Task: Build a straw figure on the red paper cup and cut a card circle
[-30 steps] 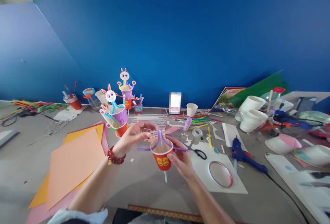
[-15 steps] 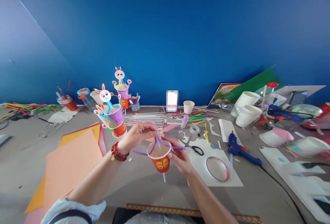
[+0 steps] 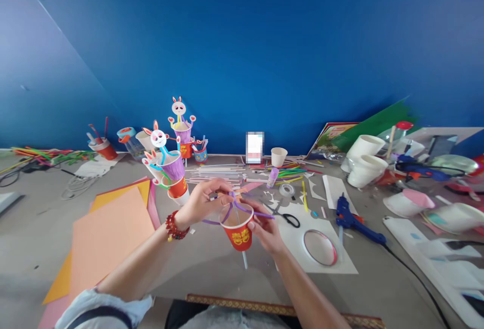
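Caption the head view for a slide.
Left hand pinches purple stems above a red paper cup held in the right hand.

Blue wall at 12 o'clock, rabbit-topped cups near 9, red cup of slim tools farther out, peach sheet over orange at 8, black-handled scissors and tape ring between 4 and 5, blue glue gun at 4.

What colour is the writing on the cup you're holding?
Yellow, on the red cup; the head view shows it best.
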Available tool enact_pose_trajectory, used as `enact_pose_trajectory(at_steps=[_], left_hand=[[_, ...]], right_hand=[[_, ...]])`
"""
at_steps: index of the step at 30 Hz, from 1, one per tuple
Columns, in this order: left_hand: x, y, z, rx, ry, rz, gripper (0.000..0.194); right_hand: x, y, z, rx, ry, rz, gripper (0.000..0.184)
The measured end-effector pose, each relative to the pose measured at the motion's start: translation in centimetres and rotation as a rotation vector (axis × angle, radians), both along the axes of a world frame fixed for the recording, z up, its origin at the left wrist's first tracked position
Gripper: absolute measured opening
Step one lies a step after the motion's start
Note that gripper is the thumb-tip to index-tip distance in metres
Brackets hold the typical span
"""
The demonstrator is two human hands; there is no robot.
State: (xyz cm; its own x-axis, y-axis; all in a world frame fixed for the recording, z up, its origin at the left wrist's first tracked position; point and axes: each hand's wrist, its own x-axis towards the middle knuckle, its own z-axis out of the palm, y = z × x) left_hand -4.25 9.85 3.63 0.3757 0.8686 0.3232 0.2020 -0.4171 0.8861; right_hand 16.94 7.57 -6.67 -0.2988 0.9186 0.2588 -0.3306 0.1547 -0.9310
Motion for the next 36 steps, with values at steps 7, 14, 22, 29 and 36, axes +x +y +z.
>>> enact_pose_trajectory(at_steps=[7, 14, 22, 29, 36], left_hand=[[-0.2, 0.4, -0.2, -0.152, -0.142, -0.132, 0.018], [-0.9, -0.4, -1.8, -0.348, -0.467, -0.321, 0.073], [3.6, -4.1, -8.0, -0.434, -0.696, -0.152, 0.089], [4.4, -4.9, -6.8, -0.394, -0.575, 0.034, 0.063], [4.1, -6.0, -6.1, -0.298, -0.379, -0.038, 0.069]], right_hand=[[-0.3, 0.2, -0.1, -0.01, 0.052, 0.036, 0.051], [-0.4, 0.4, -0.3, 0.003, 0.065, -0.06, 0.055], [-0.7, 0.1, 0.0, 0.052, 0.062, -0.137, 0.046], [1.2, 1.2, 1.0, 0.138, 0.107, -0.179, 0.059], [2.7, 1.5, 7.6, 0.143, -0.26, -0.048, 0.027]])
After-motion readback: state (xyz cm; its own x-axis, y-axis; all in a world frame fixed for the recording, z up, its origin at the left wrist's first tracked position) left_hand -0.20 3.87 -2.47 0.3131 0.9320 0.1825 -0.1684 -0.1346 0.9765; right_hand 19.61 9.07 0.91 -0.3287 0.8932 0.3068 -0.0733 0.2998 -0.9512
